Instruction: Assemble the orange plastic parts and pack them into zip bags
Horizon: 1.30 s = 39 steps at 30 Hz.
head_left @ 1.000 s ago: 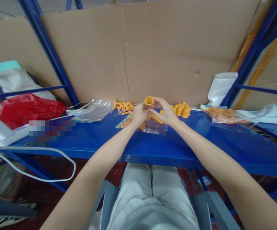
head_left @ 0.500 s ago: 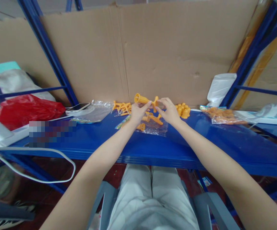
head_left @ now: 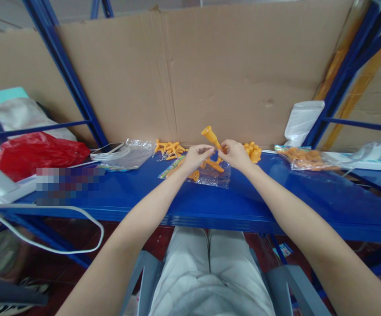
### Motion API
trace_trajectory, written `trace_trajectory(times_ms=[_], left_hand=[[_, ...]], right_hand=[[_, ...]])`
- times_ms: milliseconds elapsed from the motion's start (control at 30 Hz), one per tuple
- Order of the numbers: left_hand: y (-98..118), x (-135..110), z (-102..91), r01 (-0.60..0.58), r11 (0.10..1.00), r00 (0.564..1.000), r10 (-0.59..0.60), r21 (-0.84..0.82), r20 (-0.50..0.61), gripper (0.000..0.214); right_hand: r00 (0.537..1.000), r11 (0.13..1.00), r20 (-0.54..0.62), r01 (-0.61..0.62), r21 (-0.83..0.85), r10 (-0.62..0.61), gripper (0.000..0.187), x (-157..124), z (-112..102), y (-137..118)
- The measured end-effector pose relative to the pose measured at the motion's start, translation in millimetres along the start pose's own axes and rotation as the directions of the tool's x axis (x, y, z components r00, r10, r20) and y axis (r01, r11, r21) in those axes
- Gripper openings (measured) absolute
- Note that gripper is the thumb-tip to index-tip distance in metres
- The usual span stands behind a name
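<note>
My right hand (head_left: 235, 153) is closed on the narrow lower end of an orange plastic corkscrew (head_left: 211, 135). Its flared, hollow end points up and to the left. Just left of it, my left hand (head_left: 197, 157) has its thumb and fingertips pinched together; whatever they hold, if anything, is too small to make out. Below both hands, more orange corkscrew pieces (head_left: 214, 165) lie on a clear plastic bag (head_left: 210, 179). Orange handles with metal spirals (head_left: 170, 148) are heaped to the left. Beyond my right hand sits a cluster of orange plastic pieces (head_left: 253, 152).
The blue shelf (head_left: 243, 199) backs onto a cardboard sheet (head_left: 243, 79). To the left are a flat clear bag (head_left: 139, 153), a phone (head_left: 109, 148) and a red plastic bag (head_left: 39, 153). A filled bag of orange parts (head_left: 304, 158) lies right. A white cable (head_left: 88, 251) hangs over the front edge.
The corkscrew has swung from nearly level to steeply tilted, flared end up. My left hand has let go of its body and moved slightly lower and right; my right hand now holds it.
</note>
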<state>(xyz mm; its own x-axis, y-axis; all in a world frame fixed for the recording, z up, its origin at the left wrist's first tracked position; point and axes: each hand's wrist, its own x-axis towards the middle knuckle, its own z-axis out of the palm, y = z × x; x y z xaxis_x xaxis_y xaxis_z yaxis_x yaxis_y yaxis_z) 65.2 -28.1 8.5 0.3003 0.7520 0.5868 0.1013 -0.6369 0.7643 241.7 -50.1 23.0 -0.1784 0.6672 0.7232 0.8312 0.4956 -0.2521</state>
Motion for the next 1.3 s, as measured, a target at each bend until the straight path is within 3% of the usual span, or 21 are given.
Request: trace_trajectory(times_ms=[167,500,700,900,1300], left_hand=[[0,-9,0.9,-0.114,0.889,0.949,-0.034,0.443,0.312,0.012],[3,-7,2.0,-0.284,0.743,0.832,-0.123,0.606,0.541,0.036],[2,5,10.5,-0.268,0.654,0.809,-0.246,0.708,0.533,0.044],[8,21,25.2,-0.195,0.554,0.799,-0.389,0.809,0.459,0.062],[-16,77,30.2,-0.082,0.639,0.899,-0.284,0.765,0.333,0.038]], right_hand=[[0.989,0.988,-0.064,-0.138,-0.073,0.133,0.006,1,-8,10],[0.985,0.979,-0.058,-0.17,-0.116,0.164,0.004,-1,-9,20],[0.983,0.975,-0.058,-0.179,-0.13,0.173,0.002,-1,-12,17],[0.981,0.972,-0.069,-0.191,-0.136,0.183,0.003,-1,-13,19],[0.982,0.976,-0.108,-0.167,-0.139,0.152,0.008,-1,-13,27]])
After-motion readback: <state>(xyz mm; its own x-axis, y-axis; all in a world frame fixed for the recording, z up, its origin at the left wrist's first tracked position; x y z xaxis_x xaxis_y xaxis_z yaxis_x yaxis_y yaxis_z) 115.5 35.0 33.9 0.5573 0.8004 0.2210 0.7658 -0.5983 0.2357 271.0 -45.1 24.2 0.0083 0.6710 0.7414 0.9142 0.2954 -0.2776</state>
